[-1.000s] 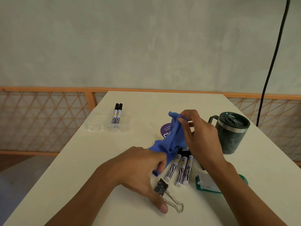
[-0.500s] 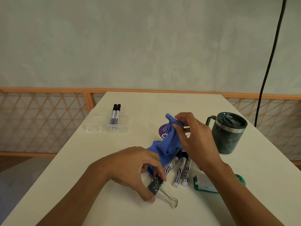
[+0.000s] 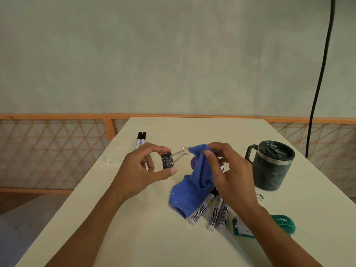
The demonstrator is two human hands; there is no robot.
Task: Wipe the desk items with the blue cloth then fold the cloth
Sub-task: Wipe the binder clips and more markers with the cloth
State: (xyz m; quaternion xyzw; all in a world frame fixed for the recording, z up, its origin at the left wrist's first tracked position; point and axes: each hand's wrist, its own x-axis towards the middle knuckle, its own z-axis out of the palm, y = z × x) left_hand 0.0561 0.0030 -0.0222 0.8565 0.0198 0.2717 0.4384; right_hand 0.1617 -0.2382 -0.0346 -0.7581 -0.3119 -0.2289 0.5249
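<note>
Left hand grip pinches binder clip, wire handles toward 2 o'clock | right hand grip pinches blue cloth by its top, at clip's 3 o'clock, tail on table touching markers | step, likely: wiping the clip | next calls for closing cloth round it, rubbing.

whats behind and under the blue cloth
A purple disc peeks out behind the blue cloth, mostly covered. Three markers lie against its lower right edge. Anything beneath the folds on the table is hidden.

Left hand, right hand: both in pinch
</note>
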